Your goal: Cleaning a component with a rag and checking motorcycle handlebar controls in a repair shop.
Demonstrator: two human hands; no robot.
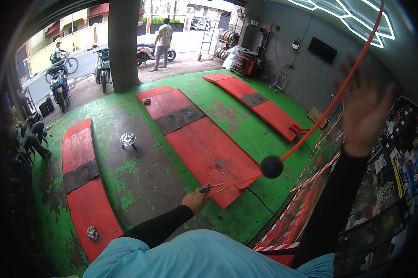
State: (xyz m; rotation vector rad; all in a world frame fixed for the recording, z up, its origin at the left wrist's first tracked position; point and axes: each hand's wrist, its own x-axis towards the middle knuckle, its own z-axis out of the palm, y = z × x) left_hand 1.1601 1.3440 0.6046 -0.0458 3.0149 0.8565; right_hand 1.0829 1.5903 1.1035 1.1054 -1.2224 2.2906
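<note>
Red hose [333, 103] runs, in the head view, from upper right to lower centre, where the left hand [194, 201] grasps a metal tool [204, 188] at its end; the right hand [367, 111], spread at right, seems empty. Probably the step is hose handling; the next move calls for steady left grip.

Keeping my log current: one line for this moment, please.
left hand: gripping metal tool | red hose: black ball on it | right hand: raised, open, blurred; hose contact unclear

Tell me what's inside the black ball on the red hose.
The red hose meets the black ball on two sides, its lower stretch running toward the left hand. The ball's surface covers whatever is inside.
</note>
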